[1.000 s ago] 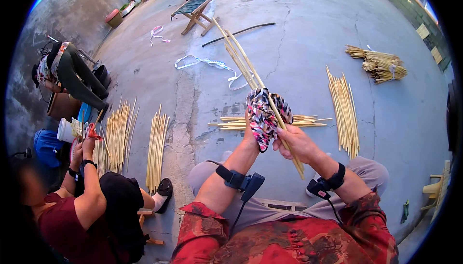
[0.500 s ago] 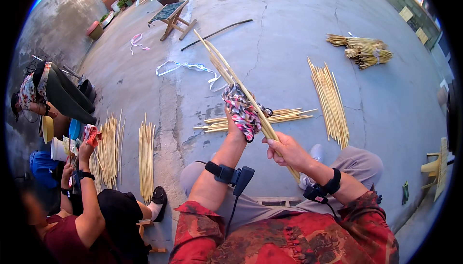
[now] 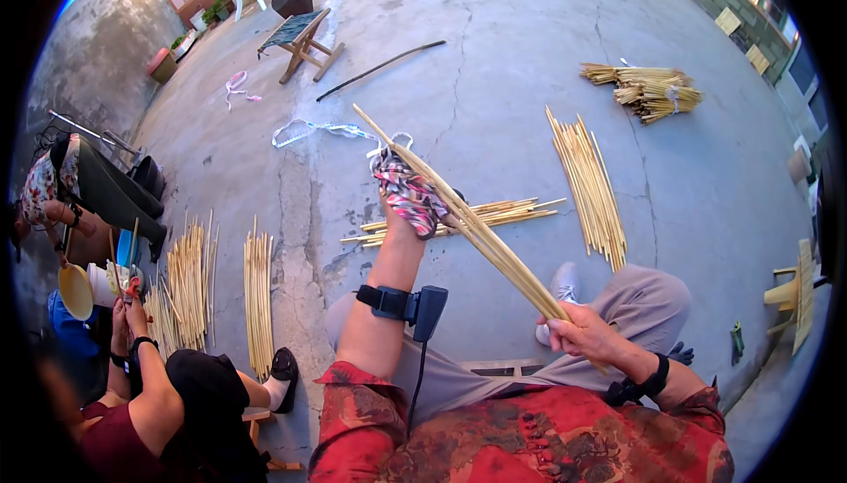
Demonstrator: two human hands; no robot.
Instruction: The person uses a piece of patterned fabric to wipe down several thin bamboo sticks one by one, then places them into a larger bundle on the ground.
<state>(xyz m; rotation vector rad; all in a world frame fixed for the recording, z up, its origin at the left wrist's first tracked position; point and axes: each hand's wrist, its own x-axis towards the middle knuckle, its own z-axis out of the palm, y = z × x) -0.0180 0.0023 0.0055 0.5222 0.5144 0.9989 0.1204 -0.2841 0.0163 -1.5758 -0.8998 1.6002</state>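
My left hand (image 3: 408, 196), wrapped in a patterned cloth, grips a thin bundle of long bamboo strips (image 3: 481, 234) partway along its length. My right hand (image 3: 578, 331) is closed on the near end of the same bundle, above my right knee. The bundle slants from lower right up to the upper left. A black band with a small device sits on my left forearm. Under the bundle, a flat pile of strips (image 3: 481, 216) lies on the concrete.
More strip piles lie to the right (image 3: 589, 179) and left (image 3: 258, 293), with tied bundles (image 3: 648, 90) far right. A person (image 3: 154, 395) sits at my left working with strips; another sits beyond. A wooden stool (image 3: 300, 37) and a dark stick (image 3: 379, 67) lie ahead.
My left hand has slid up the bundle away from me while my right hand dropped back toward my knee, spreading the hands apart. The view has tilted slightly.
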